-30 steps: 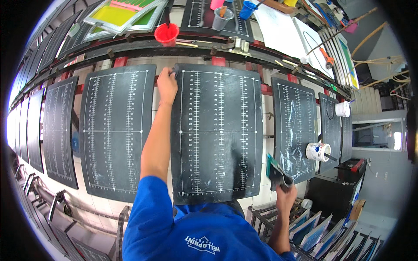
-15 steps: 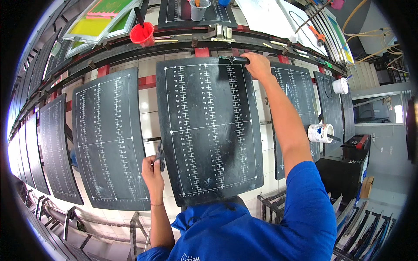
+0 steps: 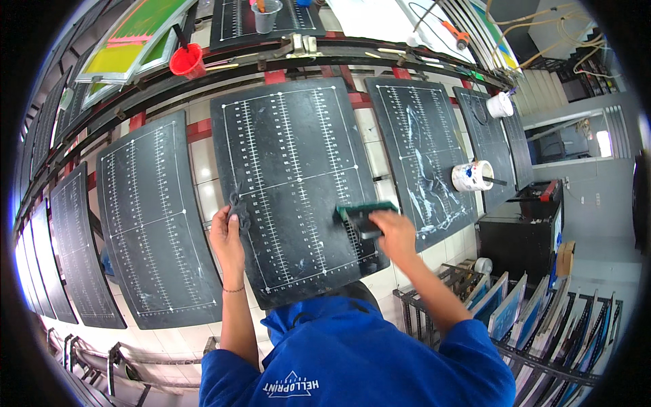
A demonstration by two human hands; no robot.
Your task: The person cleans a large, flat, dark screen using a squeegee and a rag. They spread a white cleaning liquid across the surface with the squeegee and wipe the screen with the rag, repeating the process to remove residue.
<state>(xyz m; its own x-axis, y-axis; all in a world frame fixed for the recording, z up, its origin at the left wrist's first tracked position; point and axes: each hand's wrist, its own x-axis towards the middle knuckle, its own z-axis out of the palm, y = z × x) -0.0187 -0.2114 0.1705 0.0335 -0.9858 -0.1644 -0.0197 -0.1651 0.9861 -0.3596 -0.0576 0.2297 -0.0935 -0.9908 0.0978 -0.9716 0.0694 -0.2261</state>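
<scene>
In front of me lies a black printing board (image 3: 298,136) marked with white ruler lines. My right hand (image 3: 397,234) is closed on a black squeegee (image 3: 366,220) with a green edge, over the board's lower right part. Motion blurs the squeegee's left end, so its contact with the board is hard to judge. At the board's left edge, my left hand (image 3: 227,234) pinches a crumpled dark grey rag (image 3: 239,211).
The board on the right (image 3: 413,129) carries whitish smears and a stained white tub (image 3: 471,176). Another ruled board (image 3: 146,224) lies to the left. Beyond the dark rail stand a red cup (image 3: 188,62) and a clear cup (image 3: 266,19). Framed screens (image 3: 508,305) stand in a rack at lower right.
My right hand has drawn the squeegee from the board's far edge toward me. My left hand, still with the rag, is slightly higher and further left in view. The view has shifted right.
</scene>
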